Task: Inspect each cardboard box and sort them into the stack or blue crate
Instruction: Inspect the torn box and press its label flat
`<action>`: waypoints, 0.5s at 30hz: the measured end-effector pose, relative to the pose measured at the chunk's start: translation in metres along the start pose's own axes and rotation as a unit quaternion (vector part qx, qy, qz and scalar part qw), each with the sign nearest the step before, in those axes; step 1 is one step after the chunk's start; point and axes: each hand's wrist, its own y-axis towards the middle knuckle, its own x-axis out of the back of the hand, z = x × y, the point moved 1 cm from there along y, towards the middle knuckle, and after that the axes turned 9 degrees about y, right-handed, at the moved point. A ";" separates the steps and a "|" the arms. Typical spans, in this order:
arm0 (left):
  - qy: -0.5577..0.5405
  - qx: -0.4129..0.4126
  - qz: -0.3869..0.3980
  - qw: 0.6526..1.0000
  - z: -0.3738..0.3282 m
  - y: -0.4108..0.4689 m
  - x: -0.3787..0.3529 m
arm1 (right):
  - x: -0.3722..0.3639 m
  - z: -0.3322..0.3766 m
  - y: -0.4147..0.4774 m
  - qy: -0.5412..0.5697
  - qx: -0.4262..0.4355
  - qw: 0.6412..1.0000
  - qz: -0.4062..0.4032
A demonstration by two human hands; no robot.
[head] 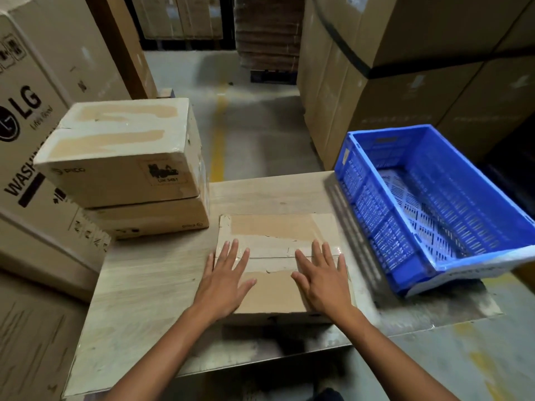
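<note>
A taped cardboard box [278,235] lies flat in the middle of the wooden table [150,285]. My left hand [224,280] rests flat on the box's left part with fingers spread. My right hand [324,277] lies flat on its right part, fingers straight. To the left stands a stack of two cardboard boxes [124,157], the upper one turned a little on the lower. A blue crate [434,204] sits at the table's right end, tilted, with nothing visible inside it.
Large cartons stand at the left, one printed LG [26,117]. Tall brown cartons [405,68] rise behind the crate at the right. A concrete aisle with a yellow line [220,134] runs ahead between them, with a pallet of stacked cardboard [269,33] at the far end.
</note>
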 end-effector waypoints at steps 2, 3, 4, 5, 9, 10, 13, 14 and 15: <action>0.023 -0.002 0.000 1.000 -0.003 -0.007 -0.007 | -0.004 -0.006 -0.008 -0.002 0.008 1.000 -0.004; 0.032 -0.004 -0.001 0.999 -0.003 -0.007 -0.008 | -0.003 -0.006 -0.009 -0.005 0.010 1.000 -0.001; 0.037 -0.009 0.001 0.999 -0.003 -0.007 -0.009 | -0.003 -0.005 -0.009 -0.008 0.010 1.000 0.010; 0.037 -0.014 0.005 0.999 -0.002 -0.006 -0.009 | -0.001 -0.003 -0.009 -0.011 0.009 1.000 0.021; -0.020 0.008 -0.015 1.000 0.002 0.002 -0.005 | 0.008 -0.007 -0.004 0.031 -0.048 0.998 0.009; -0.044 0.032 -0.019 0.998 0.002 0.005 -0.003 | 0.009 -0.010 0.000 0.056 -0.073 0.996 -0.001; -0.149 0.125 -0.032 0.980 -0.001 0.023 0.006 | 0.015 -0.012 0.014 0.113 -0.117 0.986 -0.041; -0.194 0.162 -0.032 0.967 -0.002 0.030 0.010 | 0.017 -0.010 0.020 0.127 -0.127 0.982 -0.056; -0.245 0.200 -0.031 0.948 -0.002 0.037 0.015 | 0.019 -0.007 0.026 0.141 -0.142 0.977 -0.069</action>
